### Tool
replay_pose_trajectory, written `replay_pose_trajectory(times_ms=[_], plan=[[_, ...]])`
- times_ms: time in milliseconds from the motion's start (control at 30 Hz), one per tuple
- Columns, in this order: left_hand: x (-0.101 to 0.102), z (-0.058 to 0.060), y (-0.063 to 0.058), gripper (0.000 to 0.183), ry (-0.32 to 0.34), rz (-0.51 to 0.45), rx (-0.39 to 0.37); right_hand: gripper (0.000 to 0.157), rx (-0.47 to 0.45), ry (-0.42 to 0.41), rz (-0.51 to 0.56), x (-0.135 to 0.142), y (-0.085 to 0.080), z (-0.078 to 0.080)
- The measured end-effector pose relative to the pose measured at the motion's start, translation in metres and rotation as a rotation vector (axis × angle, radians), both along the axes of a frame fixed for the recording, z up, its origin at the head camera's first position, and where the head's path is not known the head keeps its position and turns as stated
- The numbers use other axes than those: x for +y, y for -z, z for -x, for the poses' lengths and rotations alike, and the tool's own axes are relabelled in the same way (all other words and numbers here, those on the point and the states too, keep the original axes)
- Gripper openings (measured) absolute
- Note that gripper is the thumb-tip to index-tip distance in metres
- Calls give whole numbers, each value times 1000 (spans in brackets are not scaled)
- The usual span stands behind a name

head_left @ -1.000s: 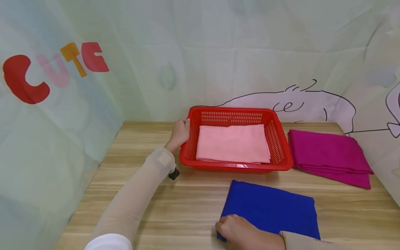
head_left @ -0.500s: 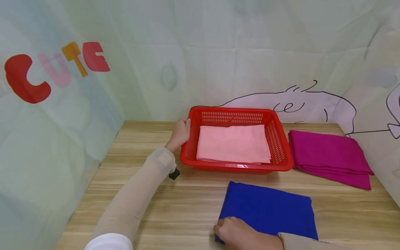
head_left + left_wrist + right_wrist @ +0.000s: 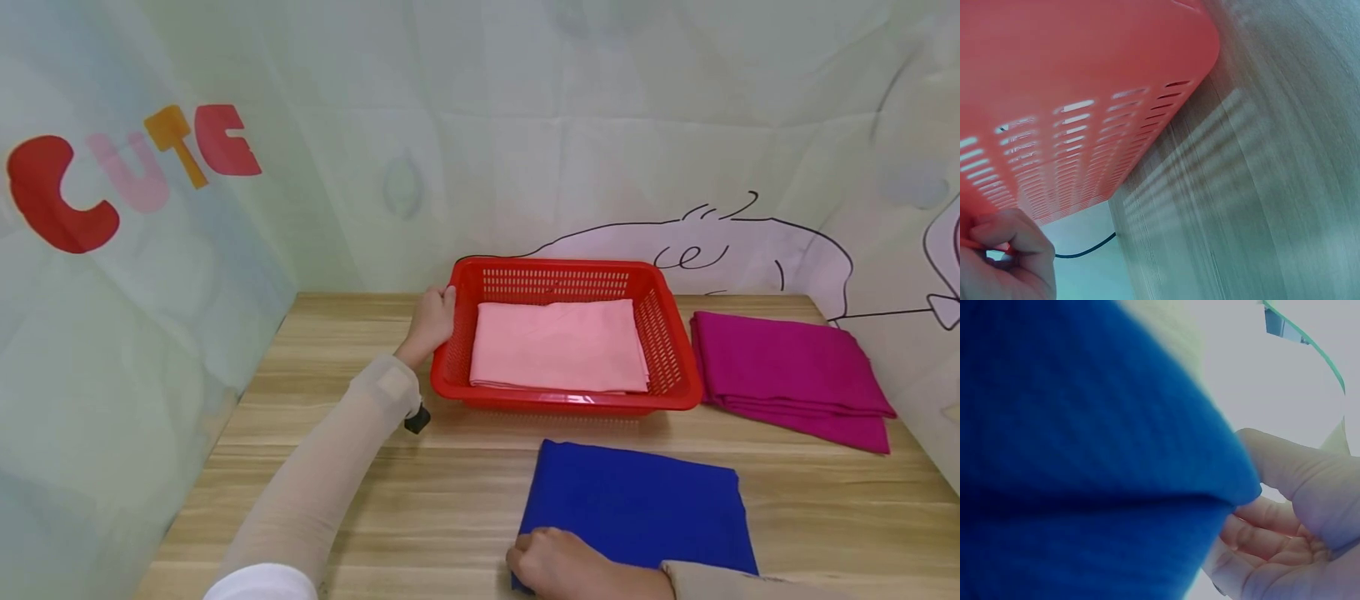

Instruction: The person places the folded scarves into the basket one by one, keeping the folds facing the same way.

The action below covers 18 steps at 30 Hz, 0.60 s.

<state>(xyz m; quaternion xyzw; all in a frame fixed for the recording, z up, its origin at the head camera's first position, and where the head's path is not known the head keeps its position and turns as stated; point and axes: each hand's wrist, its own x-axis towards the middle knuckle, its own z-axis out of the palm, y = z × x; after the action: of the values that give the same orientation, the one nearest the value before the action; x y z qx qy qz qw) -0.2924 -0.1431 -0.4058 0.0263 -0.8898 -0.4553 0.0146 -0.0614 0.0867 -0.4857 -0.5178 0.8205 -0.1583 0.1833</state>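
Observation:
My left hand (image 3: 432, 321) grips the left rim of a red plastic basket (image 3: 566, 403) with slotted walls. In the left wrist view the curled fingers (image 3: 1019, 240) close over the rim, and the basket's outer wall (image 3: 1085, 56) fills the upper left. A folded pink cloth (image 3: 558, 346) lies flat inside the basket. With my right hand (image 3: 558, 560) I pinch the near left corner of a folded blue cloth (image 3: 637, 500), in front of the basket. The right wrist view shows the blue layers (image 3: 1104, 425) meeting between thumb and fingers (image 3: 1260, 534).
A folded magenta cloth (image 3: 791, 362) lies to the right of the basket. All of this is on a wood-grain table (image 3: 420, 500), bordered at the back and sides by a printed fabric backdrop (image 3: 450, 167).
The blue cloth has shifted slightly left and towards me along with my right hand. My left hand and the basket stay where they were.

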Motion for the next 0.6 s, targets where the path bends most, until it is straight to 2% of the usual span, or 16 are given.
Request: replay_pose_trajectory(times_ms=[133,300,433,600], plan=[[-1,0,0,38,7,-7,2,47,-64,15,-28,-3,-7,-2],[-1,0,0,38,7,-14,7,44,-51,-1,-17,-5,-11,-4],[-1,0,0,37,6,-25,-6,42,-82,-2,-15,-6,-26,-6],[0,-1,0,37,5,-22,-3,39,-70,-9,3,-9,-40,-10]])
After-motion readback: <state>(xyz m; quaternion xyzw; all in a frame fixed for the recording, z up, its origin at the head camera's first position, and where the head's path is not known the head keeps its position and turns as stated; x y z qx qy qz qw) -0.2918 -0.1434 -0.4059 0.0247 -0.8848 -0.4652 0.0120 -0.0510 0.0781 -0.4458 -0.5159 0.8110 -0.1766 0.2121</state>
